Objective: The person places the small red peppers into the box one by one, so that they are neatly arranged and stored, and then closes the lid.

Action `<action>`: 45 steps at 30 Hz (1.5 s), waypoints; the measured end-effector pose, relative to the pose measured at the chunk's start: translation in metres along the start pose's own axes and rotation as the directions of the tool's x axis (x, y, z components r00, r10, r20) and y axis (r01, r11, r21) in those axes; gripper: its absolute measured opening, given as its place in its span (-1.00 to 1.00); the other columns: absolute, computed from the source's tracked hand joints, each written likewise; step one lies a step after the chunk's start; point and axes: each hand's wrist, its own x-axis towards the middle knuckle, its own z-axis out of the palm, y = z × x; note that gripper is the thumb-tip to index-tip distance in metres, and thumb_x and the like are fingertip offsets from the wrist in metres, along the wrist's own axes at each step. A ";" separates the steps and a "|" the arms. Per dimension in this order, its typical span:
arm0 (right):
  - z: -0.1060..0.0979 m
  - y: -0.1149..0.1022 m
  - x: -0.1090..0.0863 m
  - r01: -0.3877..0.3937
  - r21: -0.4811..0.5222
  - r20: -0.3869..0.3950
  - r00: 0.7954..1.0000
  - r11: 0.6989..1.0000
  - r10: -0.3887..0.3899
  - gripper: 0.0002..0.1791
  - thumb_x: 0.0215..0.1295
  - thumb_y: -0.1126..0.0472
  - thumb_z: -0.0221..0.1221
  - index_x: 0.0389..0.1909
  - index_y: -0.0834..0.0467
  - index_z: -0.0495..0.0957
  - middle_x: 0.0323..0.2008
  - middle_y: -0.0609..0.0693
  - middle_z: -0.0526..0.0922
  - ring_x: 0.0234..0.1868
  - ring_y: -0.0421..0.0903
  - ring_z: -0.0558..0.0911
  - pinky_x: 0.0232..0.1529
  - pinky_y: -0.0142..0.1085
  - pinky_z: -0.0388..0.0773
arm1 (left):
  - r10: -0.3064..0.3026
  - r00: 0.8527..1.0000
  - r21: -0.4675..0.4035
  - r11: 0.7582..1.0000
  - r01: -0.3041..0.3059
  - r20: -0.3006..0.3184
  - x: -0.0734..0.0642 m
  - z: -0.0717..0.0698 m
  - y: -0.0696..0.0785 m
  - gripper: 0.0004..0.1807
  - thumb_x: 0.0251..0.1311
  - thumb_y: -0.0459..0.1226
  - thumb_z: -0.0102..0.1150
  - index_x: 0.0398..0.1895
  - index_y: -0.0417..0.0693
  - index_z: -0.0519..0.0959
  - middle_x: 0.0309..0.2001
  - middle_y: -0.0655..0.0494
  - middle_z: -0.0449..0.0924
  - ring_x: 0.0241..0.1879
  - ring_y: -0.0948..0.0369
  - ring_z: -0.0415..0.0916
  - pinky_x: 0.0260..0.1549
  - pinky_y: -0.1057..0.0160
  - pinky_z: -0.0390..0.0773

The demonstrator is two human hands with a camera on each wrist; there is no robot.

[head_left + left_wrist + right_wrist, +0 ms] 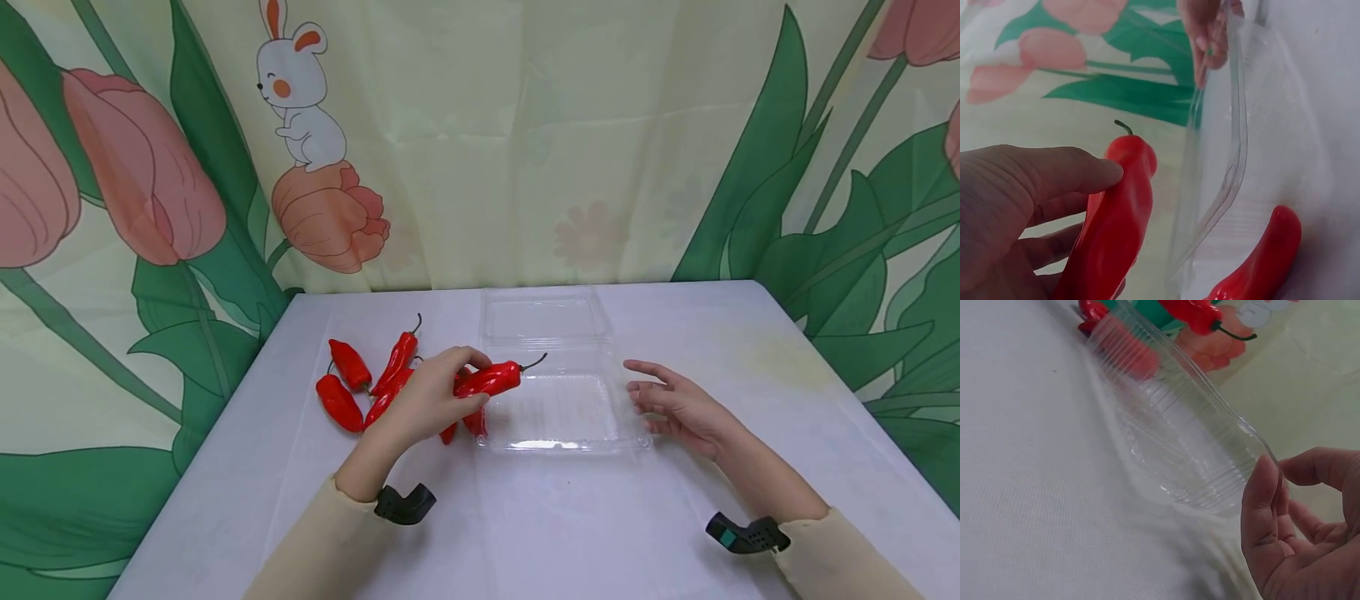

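Note:
My left hand [435, 392] grips a glossy red chili pepper [497, 380] above the left side of a clear plastic box [558, 421]. The pepper's dark green stem points right, over the box. In the left wrist view the thumb presses along the pepper [1125, 215] near its stem end, with fingers behind it. The box lies unfolded, its lid [543, 319] laid back toward the far table edge. At the box's right side is my right hand [682, 408]. In the right wrist view, thumb and forefinger pinch the box's rim [1235, 415].
Several more red peppers [341, 402] lie left of the box, partly hidden behind the left hand and forearm. Another pepper [476, 422] lies close against the box's left edge. A white cloth [585, 533] covers the table; a printed curtain [480, 150] hangs behind it.

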 end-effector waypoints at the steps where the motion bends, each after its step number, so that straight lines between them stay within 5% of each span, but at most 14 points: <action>1: 0.000 0.000 0.000 0.000 0.002 0.000 1.000 1.000 0.000 -0.22 0.51 0.12 0.17 0.62 0.01 0.03 0.14 -0.04 0.47 -0.12 -0.20 0.58 -0.19 -0.36 0.66 | 0.004 1.000 0.000 1.000 -0.004 0.006 0.001 0.002 0.001 -0.36 0.02 -0.23 0.59 0.22 0.09 0.55 0.08 0.12 0.64 0.01 0.14 0.59 -0.22 0.14 0.77; 26: 0.000 0.000 0.001 0.003 0.006 -0.002 1.000 1.000 -0.003 -0.27 0.53 0.14 0.15 0.60 0.02 0.07 0.11 -0.04 0.49 -0.14 -0.21 0.59 -0.19 -0.36 0.66 | 0.071 0.990 0.016 0.997 -0.073 0.125 0.019 0.043 0.010 -0.48 0.14 -0.25 0.50 0.19 0.08 0.58 0.03 0.19 0.64 -0.06 0.21 0.57 -0.15 0.30 0.66; 45: 0.000 -0.001 0.001 -0.006 0.009 0.002 1.000 1.000 0.006 -0.24 0.51 0.16 0.16 0.61 0.01 0.05 0.14 -0.03 0.47 -0.13 -0.22 0.58 -0.19 -0.35 0.66 | 0.117 0.978 0.053 0.990 -0.128 0.172 0.028 0.056 0.008 -0.48 0.09 -0.22 0.53 0.15 0.11 0.62 0.06 0.17 0.67 0.01 0.20 0.59 -0.07 0.31 0.66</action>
